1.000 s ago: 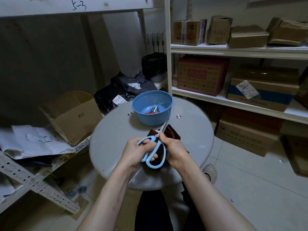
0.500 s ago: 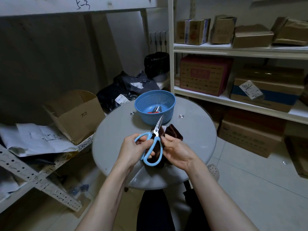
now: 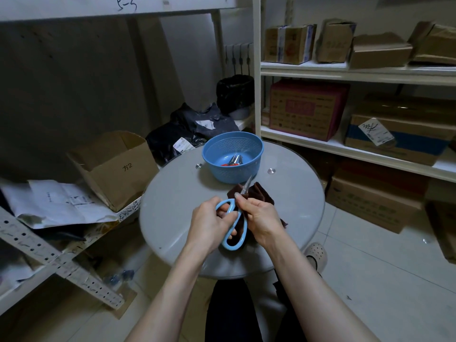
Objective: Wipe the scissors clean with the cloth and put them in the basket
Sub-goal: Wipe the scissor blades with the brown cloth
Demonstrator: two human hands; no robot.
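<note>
Left hand (image 3: 212, 222) holds scissors (image 3: 235, 218); right hand (image 3: 261, 215) presses cloth (image 3: 261, 195) alongside.

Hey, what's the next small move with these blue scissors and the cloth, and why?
Probably slide the right hand with the cloth along the blades toward the tip: it pinches the cloth near the pivot, the tip pokes out bare, and the left hand grips the scissors by the handles. The basket comes after.
</note>
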